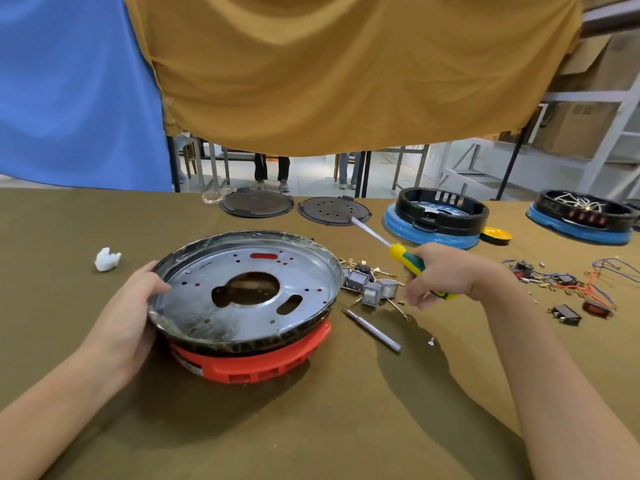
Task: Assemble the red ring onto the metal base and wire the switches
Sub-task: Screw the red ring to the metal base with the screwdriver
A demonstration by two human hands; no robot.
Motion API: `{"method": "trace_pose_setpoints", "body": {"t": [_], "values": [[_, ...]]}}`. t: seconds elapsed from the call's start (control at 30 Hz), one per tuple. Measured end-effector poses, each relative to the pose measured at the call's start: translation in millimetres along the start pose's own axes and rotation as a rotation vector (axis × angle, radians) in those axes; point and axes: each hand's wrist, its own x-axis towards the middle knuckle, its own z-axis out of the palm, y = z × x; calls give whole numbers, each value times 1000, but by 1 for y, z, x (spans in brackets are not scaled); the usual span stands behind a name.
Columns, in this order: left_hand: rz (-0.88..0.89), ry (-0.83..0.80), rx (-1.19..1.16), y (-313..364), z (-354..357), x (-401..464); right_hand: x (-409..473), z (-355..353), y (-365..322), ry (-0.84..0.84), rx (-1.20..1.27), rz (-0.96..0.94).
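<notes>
Two hands are busy: base [194, 299], stacked on the ring [256, 362], is gripped at its rim by the left hand [128, 306], screwdriver [408, 259] clutched in the right hand [440, 271], so the unscrewed stack could probably get knocked out of line.

Glossy metal base [194, 303], matt red plastic ring [277, 362], olive cloth [311, 427].
</notes>
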Motion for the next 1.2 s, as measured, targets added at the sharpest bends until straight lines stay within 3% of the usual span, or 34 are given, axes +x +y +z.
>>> {"method": "trace_pose_setpoints", "body": {"t": [0.07,0.13,0.2,0.3,0.4,0.57,0.8,0.97,1.2], "values": [[6,58,46,2,-3,4,-3,4,-11,93,367,-138],[122,99,163,5,-6,4,-8,14,-32,89,729,-262],[389,127,414,9,-8,-1,-14,29,-57,14,1013,-356],[800,63,718,19,-2,-17,-22,54,-87,-136,1224,-439],[986,-118,767,28,14,-34,-32,74,-108,-229,1252,-470],[1116,-254,709,23,35,-50,-47,86,-125,-180,1095,-515],[1069,-208,531,26,36,-51,-57,92,-133,-141,1014,-531],[1058,-186,540,30,31,-50,-58,96,-134,-34,1024,-533],[1290,-146,748,29,27,-44,-58,97,-135,-69,910,-535]]}}
